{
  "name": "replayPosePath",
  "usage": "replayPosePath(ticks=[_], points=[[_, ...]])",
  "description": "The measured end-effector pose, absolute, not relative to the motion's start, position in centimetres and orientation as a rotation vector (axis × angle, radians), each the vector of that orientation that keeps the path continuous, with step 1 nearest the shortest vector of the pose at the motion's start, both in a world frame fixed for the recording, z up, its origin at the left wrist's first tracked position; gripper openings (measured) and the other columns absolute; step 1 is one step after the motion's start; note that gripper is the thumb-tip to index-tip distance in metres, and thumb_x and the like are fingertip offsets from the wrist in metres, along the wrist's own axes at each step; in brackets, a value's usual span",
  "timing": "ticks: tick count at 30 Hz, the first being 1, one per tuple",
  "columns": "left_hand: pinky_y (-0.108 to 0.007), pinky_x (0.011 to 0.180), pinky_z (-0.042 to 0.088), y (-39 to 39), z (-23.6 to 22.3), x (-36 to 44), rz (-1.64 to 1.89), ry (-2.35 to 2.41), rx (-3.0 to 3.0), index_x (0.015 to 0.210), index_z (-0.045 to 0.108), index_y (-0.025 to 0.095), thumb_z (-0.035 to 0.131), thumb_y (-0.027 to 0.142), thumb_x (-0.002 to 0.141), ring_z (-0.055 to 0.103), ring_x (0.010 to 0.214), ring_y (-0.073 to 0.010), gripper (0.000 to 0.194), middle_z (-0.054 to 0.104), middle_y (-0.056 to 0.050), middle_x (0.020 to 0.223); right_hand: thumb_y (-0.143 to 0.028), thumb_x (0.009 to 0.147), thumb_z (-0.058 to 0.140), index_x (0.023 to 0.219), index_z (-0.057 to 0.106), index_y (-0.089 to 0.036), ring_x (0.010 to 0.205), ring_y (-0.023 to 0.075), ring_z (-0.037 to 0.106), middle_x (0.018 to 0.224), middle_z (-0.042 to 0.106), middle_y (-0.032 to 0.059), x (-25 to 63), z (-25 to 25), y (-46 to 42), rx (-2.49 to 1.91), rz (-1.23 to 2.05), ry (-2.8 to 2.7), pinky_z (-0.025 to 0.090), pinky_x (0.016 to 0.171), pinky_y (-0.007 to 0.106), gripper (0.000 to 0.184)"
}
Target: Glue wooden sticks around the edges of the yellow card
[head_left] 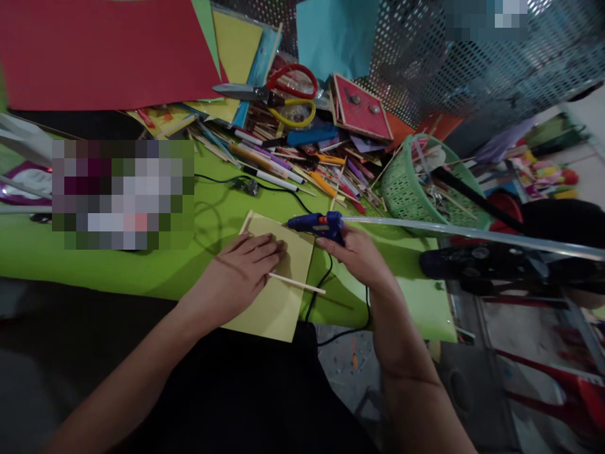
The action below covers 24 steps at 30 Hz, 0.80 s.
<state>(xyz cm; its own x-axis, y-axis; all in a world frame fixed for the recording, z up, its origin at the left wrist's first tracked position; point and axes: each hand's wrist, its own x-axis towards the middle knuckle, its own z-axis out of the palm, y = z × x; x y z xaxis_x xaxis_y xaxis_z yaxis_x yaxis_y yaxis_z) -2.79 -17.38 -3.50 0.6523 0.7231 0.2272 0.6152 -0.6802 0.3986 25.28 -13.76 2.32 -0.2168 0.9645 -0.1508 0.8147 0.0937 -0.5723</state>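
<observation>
My right hand [362, 252] is wrapped round a dark blue hot glue gun [314, 222] with a long clear glue stick [449, 233] out of its back. The gun's nozzle points left, over the upper part of a yellow sheet of paper [278, 318]. My left hand [248, 261] lies flat on that sheet, fingers stretched out and close to the nozzle. From under this hand a thin wooden stick [300, 285] sticks out to the right. Another pale stick [247, 222] shows at the sheet's upper left corner, partly hidden by my fingers.
Scissors [269, 94] with red and yellow handles lie on a heap of pens and sticks behind the sheet. A green basket [425, 183] stands to the right. Red paper [108, 57] covers the back left. A black cord [326, 277] hangs over the table's front edge.
</observation>
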Motion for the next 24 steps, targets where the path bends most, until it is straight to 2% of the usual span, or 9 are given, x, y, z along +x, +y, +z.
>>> replayPosePath(ticks=[6,16,20,24], points=[[-0.048,0.126,0.038,-17.49,-3.67,-2.80,0.529,1.088,2.604,0.148,0.060,0.020,0.041,0.015,0.104,0.053,0.148,-0.0231,0.049,0.061,-0.006,0.156,-0.055,0.095,0.065,0.107,0.075,-0.025,0.091,0.0309,0.070,0.099,0.078,0.0073,25.69,2.39,-14.02,-1.764,0.777,-2.108,0.053,0.081,0.043,0.034],[-0.046,0.126,0.038,-17.38,-3.64,-2.77,0.524,1.085,2.594,0.147,0.061,0.021,0.042,0.017,0.104,0.053,0.148,-0.0222,0.047,0.062,-0.006,0.155,-0.058,0.095,0.064,0.105,0.074,-0.025,0.092,0.0323,0.071,0.098,0.077,0.0084,25.96,2.35,-14.01,-1.790,0.751,-2.113,0.053,0.082,0.045,0.037],[-0.048,0.125,0.039,-17.42,-3.68,-2.83,0.521,1.084,2.622,0.147,0.061,0.020,0.043,0.017,0.104,0.053,0.148,-0.0238,0.047,0.061,-0.006,0.157,-0.058,0.095,0.063,0.102,0.074,-0.023,0.090,0.0306,0.070,0.097,0.077,0.0088,26.22,2.55,-14.27,-1.798,0.770,-2.096,0.053,0.080,0.043,0.038],[-0.050,0.124,0.041,-17.55,-3.58,-2.64,0.553,1.094,2.634,0.144,0.064,0.018,0.044,0.017,0.104,0.056,0.145,-0.0263,0.045,0.063,-0.009,0.154,-0.057,0.095,0.063,0.108,0.074,-0.021,0.096,0.0318,0.071,0.105,0.078,0.0104,25.91,2.56,-14.29,-1.779,0.795,-2.078,0.053,0.085,0.044,0.040]])
